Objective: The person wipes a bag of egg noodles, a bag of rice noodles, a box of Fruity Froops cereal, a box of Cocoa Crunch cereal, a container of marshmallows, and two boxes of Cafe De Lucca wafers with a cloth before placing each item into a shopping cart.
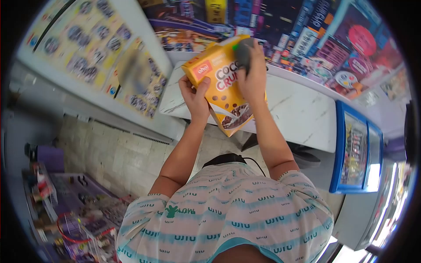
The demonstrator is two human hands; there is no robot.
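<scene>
A yellow cereal box (226, 94) printed "Coco Crun…" is held up tilted in front of me, its front face toward the camera. My left hand (197, 97) grips its left edge, thumb on the front and fingers behind. At the box's upper right, my right hand (255, 76) is closed around a dark grey rounded device (244, 55) with a small green glow, held against or just over the box. Blur hides what kind of device it is, and the hand covers part of the box's lettering.
A white marbled counter (298, 109) runs behind the box, below a wall of colourful printed graphics (302, 39). To the right stands a blue-framed display fridge (357, 149). A white cabinet with patterned panels (96, 57) is at left, and shelves of goods (87, 215) are at lower left.
</scene>
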